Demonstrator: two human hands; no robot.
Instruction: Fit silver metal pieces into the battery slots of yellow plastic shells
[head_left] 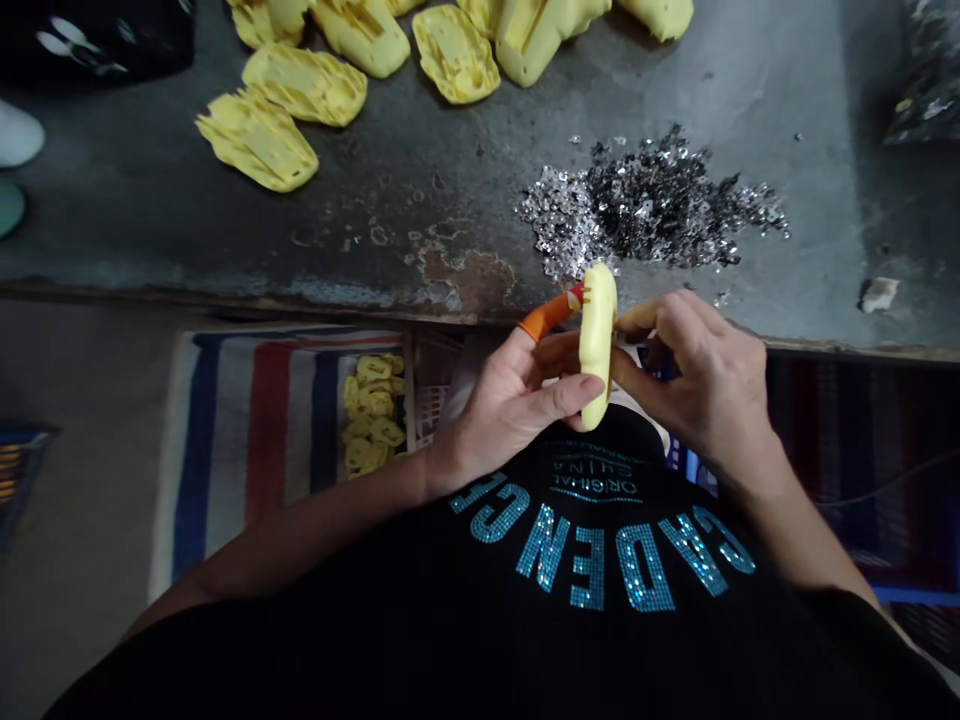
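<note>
A yellow moulding (598, 345) is gripped upright between both hands, just short of the bench edge. The left hand (510, 400) is closed around it, with the thumb pressed across its lower face and the other fingers curled behind it. An orange finger sleeve (544, 317) is worn on one left finger, and its red tip is touching the moulding's upper part. The right hand (697, 390) is half closed, with its fingers (637, 318) pinching the moulding's right side.

The moulding's top is seen against the near edge of a heap of silvery scraps (645, 205), which lies on the worn grey bench (712, 90). More yellow mouldings (259, 140) are scattered across the far part of the bench. A white lump (879, 295) is lying near the bench's front edge, and a dark bag (926, 80) is seen at the far right. Below the bench, a striped cloth (225, 450) is spread, with small yellow pieces (371, 410) heaped on it. The lower view is blocked by a black shirt (592, 600) with sequinned lettering.
</note>
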